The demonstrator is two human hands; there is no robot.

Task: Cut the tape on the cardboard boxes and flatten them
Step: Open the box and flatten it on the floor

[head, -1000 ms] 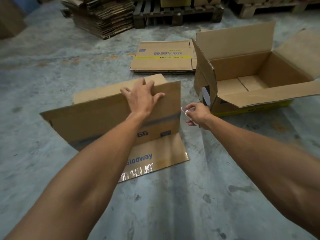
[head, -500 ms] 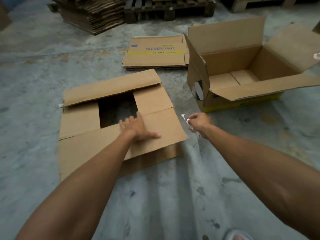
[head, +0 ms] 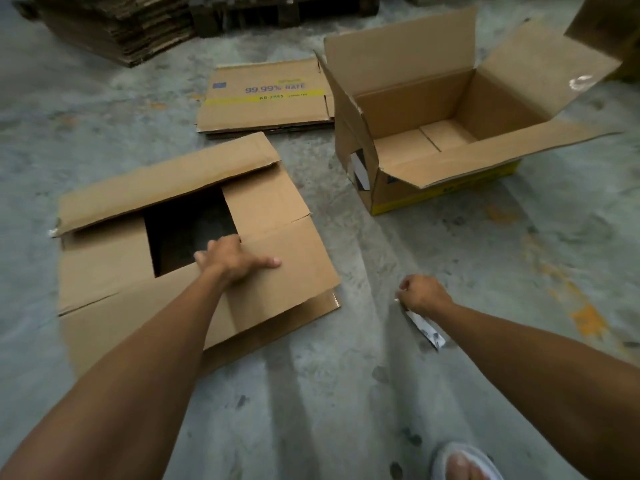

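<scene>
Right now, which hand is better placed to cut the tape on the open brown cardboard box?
Right. The right hand grips the small white cutter, nearer the open brown cardboard box; the left hand rests on the flattened box.

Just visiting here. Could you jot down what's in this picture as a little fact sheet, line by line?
left hand: pressing flat on the flattened box
right hand: gripping a small cutter, held over the concrete floor
open box: upright, flaps spread, not yet flattened
printed flat box: lying behind the flattened one
far left: stack of flat cardboard
</scene>
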